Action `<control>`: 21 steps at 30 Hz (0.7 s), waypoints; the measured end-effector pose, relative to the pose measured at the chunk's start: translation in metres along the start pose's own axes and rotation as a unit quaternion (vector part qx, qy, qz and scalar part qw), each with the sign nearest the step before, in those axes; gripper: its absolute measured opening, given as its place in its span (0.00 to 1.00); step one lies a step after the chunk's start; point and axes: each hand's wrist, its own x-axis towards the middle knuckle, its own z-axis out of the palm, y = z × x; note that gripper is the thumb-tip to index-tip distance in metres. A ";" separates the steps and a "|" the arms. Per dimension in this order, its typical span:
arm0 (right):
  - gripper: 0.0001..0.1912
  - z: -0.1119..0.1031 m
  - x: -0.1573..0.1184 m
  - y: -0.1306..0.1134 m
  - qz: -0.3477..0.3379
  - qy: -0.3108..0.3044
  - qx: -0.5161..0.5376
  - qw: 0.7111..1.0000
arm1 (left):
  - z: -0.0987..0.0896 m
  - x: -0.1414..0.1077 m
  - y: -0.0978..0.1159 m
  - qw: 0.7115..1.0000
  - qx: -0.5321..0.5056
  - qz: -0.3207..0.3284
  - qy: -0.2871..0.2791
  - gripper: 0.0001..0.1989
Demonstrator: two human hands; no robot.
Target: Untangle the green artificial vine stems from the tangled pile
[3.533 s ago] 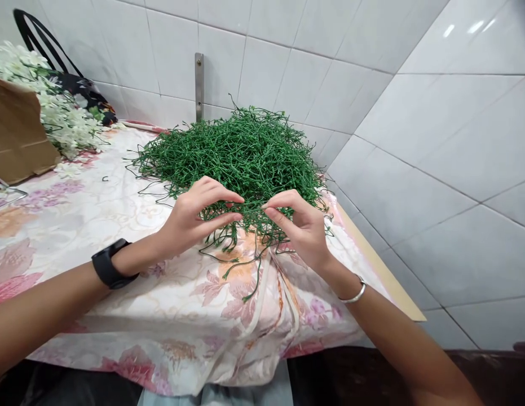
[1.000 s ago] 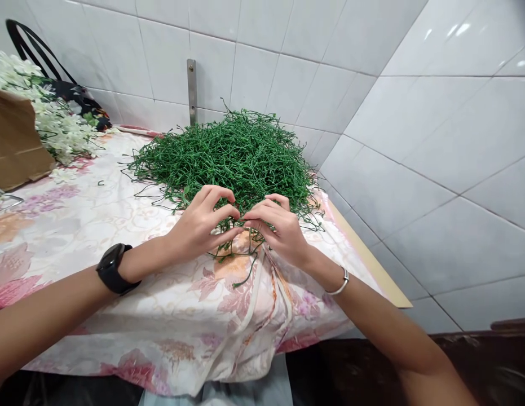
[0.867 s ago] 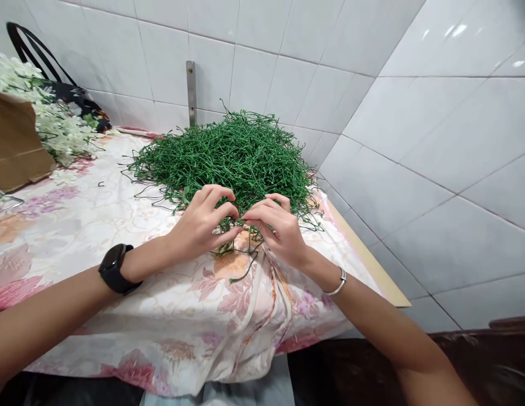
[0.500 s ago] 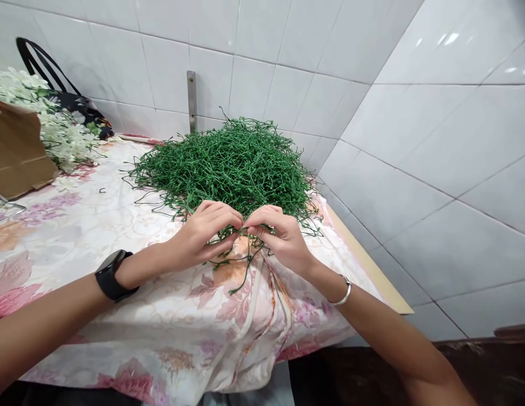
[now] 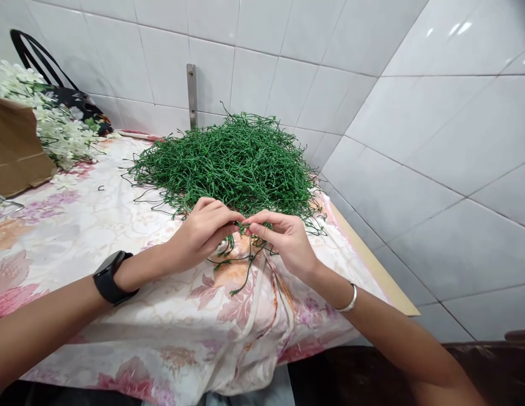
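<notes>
A large tangled heap of thin green stems (image 5: 241,160) lies on a floral cloth (image 5: 160,321). At its front edge, my left hand (image 5: 209,228) pinches a green stem between thumb and fingers. My right hand (image 5: 285,237) grips green stem material too, its fingertips meeting those of my left hand. A few loose stems (image 5: 246,273) hang or lie below the fingertips, in front of the heap. The exact piece between the fingertips is small and partly hidden by the fingers.
White artificial flowers (image 5: 63,127) stand at the left behind a brown cardboard piece (image 5: 17,146), with a dark bag (image 5: 71,101) behind. A metal bracket (image 5: 192,96) is on the tiled wall. A yellowish board edge (image 5: 372,265) runs along the right side.
The fingers of both hands have shifted slightly at the stem, and my right hand's fingers look straighter. The view has moved a little; the heap looks the same.
</notes>
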 end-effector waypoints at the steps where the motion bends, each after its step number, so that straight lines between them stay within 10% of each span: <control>1: 0.04 0.000 0.000 0.000 0.024 -0.008 0.034 0.999 | 0.000 0.000 -0.001 1.000 0.000 0.007 0.003 0.07; 9: 0.03 0.002 0.000 0.003 0.142 -0.049 0.202 0.968 | -0.001 -0.001 -0.002 0.999 -0.004 0.043 0.003 0.08; 21: 0.03 0.004 -0.001 0.007 0.127 -0.168 0.325 0.922 | -0.013 0.004 0.011 0.969 -0.230 -0.012 -0.094 0.06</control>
